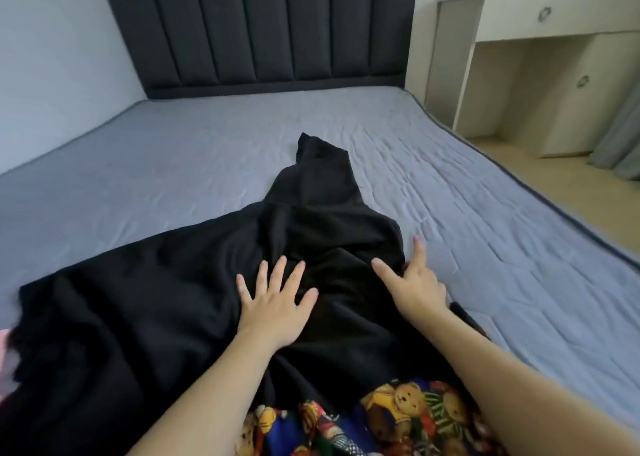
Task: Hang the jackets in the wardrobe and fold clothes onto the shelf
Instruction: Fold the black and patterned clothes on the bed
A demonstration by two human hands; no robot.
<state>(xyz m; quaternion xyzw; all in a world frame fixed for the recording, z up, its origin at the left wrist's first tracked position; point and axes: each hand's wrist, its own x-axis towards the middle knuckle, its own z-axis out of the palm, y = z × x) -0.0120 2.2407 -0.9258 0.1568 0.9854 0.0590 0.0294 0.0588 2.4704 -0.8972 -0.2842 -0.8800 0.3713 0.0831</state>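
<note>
A large black garment [194, 282] lies spread over the near part of the bed [173, 150], with a narrow part reaching toward the headboard. My left hand [273, 299] presses flat on its middle with fingers spread. At the garment's right edge my right hand [415, 279] rests with index finger and thumb stretched out straight. The other fingers are hidden against the cloth. Neither hand holds anything that I can see.
A colourful bear-print cloth [381, 417] lies at the near edge under my arms. A pink item [4, 344] peeks in at the far left. A dark headboard [263, 29] stands behind the bed. White cabinets [540, 64] stand right, across a strip of floor.
</note>
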